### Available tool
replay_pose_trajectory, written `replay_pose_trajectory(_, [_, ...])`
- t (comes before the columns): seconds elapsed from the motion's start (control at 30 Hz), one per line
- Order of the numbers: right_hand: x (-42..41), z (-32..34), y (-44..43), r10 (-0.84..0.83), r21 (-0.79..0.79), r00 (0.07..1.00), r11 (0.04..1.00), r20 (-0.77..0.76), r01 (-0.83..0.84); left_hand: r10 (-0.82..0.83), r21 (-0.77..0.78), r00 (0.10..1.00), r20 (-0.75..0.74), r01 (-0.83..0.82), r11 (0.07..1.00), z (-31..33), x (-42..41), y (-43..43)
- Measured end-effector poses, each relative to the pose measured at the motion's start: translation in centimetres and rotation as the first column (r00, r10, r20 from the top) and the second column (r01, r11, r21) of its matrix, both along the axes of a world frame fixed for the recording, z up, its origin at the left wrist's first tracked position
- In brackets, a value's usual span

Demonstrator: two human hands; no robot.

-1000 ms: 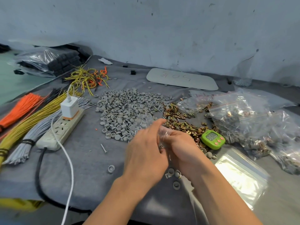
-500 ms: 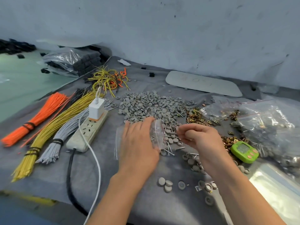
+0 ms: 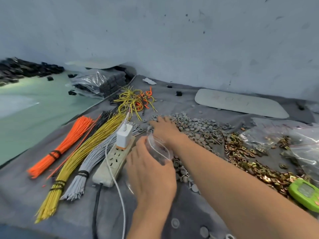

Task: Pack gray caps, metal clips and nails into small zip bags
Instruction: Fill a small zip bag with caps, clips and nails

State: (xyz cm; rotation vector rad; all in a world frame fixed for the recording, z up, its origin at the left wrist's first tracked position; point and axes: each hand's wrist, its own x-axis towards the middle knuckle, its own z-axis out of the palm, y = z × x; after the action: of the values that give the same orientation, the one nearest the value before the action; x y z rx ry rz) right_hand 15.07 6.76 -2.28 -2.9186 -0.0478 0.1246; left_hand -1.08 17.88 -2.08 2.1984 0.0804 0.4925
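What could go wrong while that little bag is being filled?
1. The left hand alone holds the small zip bag, so its floppy mouth may sag and caps could spill.
2. The right hand reaches into the gray caps, a pile that runs into the metal clips; wrong parts may get scooped.
3. The power strip and its white cable lie right beside the left hand and could be snagged.

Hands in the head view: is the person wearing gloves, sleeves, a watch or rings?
No. The left hand and right hand are both bare, with no gloves and no rings that I can see. The left forearm and right forearm are bare too: no sleeves, watch or wristband up to where the frame edge cuts them off.
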Motion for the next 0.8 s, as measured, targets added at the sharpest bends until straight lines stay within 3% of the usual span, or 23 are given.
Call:
replay_pose_trajectory(0.2, [0.4, -0.9, -1.2, -0.044, -0.033, 0.999, 0.999, -0.019, 0.044, -0.073, 0.089, 0.995, -0.063, 0.078, 0.993, -0.6, 2.4, -0.1])
replay_pose_trajectory(0.5, [-10.4, -0.6, -4.6, -0.139, -0.139, 0.99, 0.98, 0.013, 0.14, -0.203, 0.174, 0.972, -0.12, 0.222, 0.959, -2.0, 2.5, -1.4])
replay_pose_trajectory(0.67, [-13.6, 0.9, -6.3, -0.182, -0.082, 0.983, 0.98, -0.028, 0.179, -0.247, 0.077, 0.958, -0.147, 0.26, 0.963, -2.5, 2.5, -1.7])
replay_pose_trajectory(0.8, [-16.6, 2.1, -7.7, -0.217, 0.186, 0.975, 0.961, 0.048, 0.204, -0.334, 0.023, 0.923, -0.19, 0.345, 0.938, -2.5, 2.2, -2.6])
